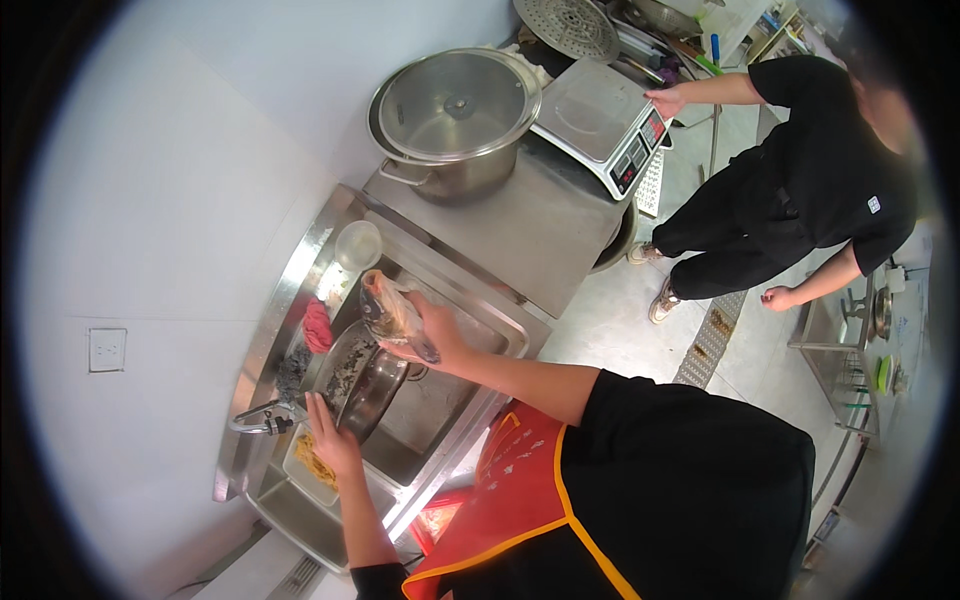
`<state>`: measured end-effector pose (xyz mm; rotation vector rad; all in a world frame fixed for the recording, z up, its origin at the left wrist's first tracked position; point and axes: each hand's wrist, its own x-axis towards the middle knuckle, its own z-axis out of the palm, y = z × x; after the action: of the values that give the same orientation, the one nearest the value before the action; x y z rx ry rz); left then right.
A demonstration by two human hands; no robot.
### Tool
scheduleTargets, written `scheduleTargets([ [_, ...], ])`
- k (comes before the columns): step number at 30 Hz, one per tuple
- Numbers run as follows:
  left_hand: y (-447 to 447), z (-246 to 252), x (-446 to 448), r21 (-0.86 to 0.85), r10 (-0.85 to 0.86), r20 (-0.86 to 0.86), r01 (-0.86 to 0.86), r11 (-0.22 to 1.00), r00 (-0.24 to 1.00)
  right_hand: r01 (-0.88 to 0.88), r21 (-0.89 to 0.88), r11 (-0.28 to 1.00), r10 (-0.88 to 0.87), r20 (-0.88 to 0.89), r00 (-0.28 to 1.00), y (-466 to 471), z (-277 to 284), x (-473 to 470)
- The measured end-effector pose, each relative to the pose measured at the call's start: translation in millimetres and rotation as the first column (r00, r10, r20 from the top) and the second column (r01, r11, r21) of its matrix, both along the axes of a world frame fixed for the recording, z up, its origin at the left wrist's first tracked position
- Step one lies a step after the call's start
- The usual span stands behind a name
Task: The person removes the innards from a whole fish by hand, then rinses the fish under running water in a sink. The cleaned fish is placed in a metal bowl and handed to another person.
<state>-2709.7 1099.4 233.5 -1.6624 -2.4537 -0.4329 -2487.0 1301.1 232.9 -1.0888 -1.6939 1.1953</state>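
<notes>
My right hand (439, 330) grips a dark-backed, pale-bellied fish (390, 311) above the stainless steel sink (442, 412). Its reddish mouth end points up, and my fingers hide part of its body. Under the fish, a round metal basin (375, 394) sits tilted in the sink with dark scraps inside. My left hand (335, 444) is at the basin's lower end beside the faucet (262, 426), thumb and fingers against the rim. A pale tray with a yellowish, stringy mass (315, 459) lies partly behind that hand.
A red cloth (317, 326) and clear bowl (358, 246) rest on the sink's back ledge. A large lidded pot (465, 169) stands on the adjoining steel counter (555, 225). Another person (780, 180) stands there, one hand at a digital scale (592, 112).
</notes>
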Motion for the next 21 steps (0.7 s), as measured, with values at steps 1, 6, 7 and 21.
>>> scheduleTargets([
  [1,1.1,8.7,2.7,-0.015,-0.011,-0.012,0.010,1.000,1.000,0.009,0.030,1.000,-0.008,-0.039,0.999,-1.1,1.7,2.1],
  [6,-7.5,43.3,9.2,0.090,-0.031,-0.014,0.032,0.995,0.999,0.037,0.090,0.995,-0.029,-0.088,0.996,-6.0,3.2,12.3],
  [7,-10.0,45.9,8.2,0.117,-0.007,-0.002,0.007,0.993,1.000,0.042,0.074,0.996,-0.036,-0.075,0.997,-10.4,4.2,11.6],
  [21,-111.4,-116.5,-68.1,0.158,0.492,0.398,-0.587,0.794,0.774,0.087,0.183,0.979,-0.078,-0.056,0.995,-26.6,64.9,24.1],
])
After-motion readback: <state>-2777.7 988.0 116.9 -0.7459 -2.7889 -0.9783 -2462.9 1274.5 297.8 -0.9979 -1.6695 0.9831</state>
